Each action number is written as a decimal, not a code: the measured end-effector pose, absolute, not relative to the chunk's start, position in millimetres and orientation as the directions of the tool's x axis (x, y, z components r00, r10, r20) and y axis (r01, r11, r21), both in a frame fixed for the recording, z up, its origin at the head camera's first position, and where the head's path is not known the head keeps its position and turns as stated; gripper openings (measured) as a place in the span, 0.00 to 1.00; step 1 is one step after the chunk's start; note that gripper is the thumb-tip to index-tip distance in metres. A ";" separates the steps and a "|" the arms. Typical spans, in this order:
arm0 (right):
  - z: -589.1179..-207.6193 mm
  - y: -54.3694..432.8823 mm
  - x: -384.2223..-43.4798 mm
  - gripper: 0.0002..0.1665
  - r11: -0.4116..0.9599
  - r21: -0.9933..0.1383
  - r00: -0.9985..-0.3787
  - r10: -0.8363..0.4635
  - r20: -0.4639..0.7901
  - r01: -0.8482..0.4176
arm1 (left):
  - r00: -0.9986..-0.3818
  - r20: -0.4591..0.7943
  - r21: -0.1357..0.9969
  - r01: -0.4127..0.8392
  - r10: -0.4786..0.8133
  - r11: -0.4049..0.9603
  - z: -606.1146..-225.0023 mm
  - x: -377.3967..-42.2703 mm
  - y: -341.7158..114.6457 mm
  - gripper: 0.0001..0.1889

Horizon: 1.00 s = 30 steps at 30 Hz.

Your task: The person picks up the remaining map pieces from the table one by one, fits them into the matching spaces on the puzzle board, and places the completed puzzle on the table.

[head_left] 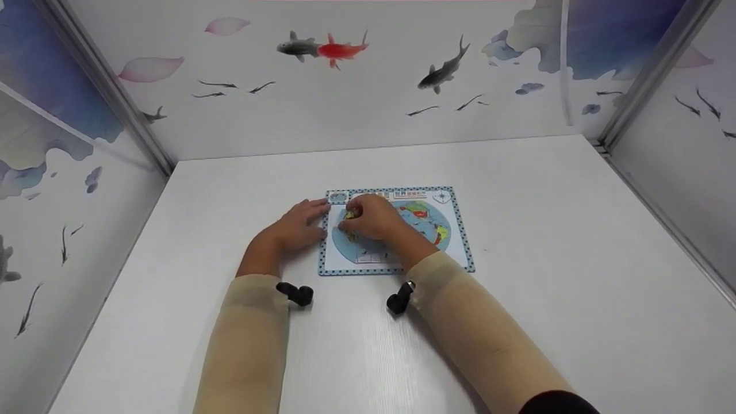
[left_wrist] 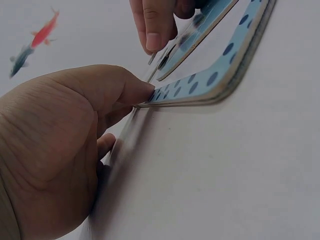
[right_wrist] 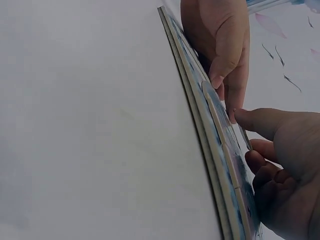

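Note:
A flat world map puzzle board (head_left: pixel 451 257) with a blue dotted border lies on the white table. My left hand (head_left: pixel 296 226) rests at its left edge, fingers spread; in the left wrist view the thumb (left_wrist: pixel 137 90) touches the dotted border. Over the left part of the map, my right hand (head_left: pixel 376 217) pinches a thin flat puzzle piece (right_wrist: pixel 244 137) between thumb and fingers. The right wrist view has this piece edge-on and tilted, close above the map, so its printed face is hidden. Part of the map is covered by the right hand.
White walls with painted fish (head_left: pixel 440 72) and petals enclose the table (head_left: pixel 546 230) at the back and sides. Each sleeve carries a small black wrist camera (head_left: pixel 296 294). Other coloured map areas (head_left: pixel 418 211) show to the right of the right hand.

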State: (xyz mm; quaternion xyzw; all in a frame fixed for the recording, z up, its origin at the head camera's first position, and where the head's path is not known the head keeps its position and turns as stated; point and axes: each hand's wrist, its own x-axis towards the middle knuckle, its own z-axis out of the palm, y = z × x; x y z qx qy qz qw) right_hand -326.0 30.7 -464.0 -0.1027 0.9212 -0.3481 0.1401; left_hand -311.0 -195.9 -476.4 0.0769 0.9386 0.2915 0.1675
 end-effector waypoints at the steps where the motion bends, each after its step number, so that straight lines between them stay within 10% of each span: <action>1: -464.3 30.7 -325.7 0.33 0.742 -0.663 -0.939 -0.289 -0.186 -0.097 | -0.932 -0.269 0.573 0.047 0.243 0.818 -476.6 -311.0 -195.6 0.37; 30: -465.2 27.1 -325.6 0.31 0.770 -0.631 -0.938 -0.284 -0.200 -0.098 | -0.933 -0.282 0.559 0.029 0.222 0.829 -475.8 -309.4 -194.9 0.37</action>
